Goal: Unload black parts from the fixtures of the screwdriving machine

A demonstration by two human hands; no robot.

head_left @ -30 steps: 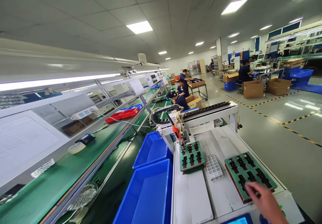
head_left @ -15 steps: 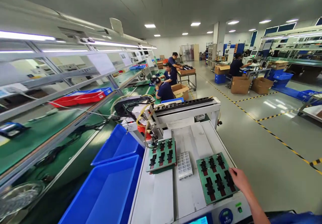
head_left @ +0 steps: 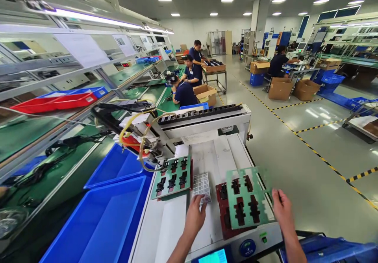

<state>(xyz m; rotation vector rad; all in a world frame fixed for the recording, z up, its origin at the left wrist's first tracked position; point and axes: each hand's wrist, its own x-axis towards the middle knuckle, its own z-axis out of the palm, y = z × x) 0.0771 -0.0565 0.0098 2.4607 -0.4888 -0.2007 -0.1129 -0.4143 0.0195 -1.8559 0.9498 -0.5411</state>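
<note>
My right hand pinches the right edge of a green plate with shaped cutouts. The plate is raised and shifted to the right over a dark red fixture base; black parts show on the base and through the cutouts. My left hand, thumb and fingers apart, is at the near end of a pale gridded tray. Whether it touches the tray I cannot tell. Left of the tray, a second green plate with black parts in its cutouts lies under the head of the benchtop machine.
Two blue bins stand along the machine's left side. A control panel with a lit screen and a round blue button is at the front edge. Co-workers sit and stand along the green conveyor line beyond.
My right hand has lifted the right green plate off its base, uncovering the dark red fixture. My left hand has come into view beside the gridded tray. The camera view has shifted.
</note>
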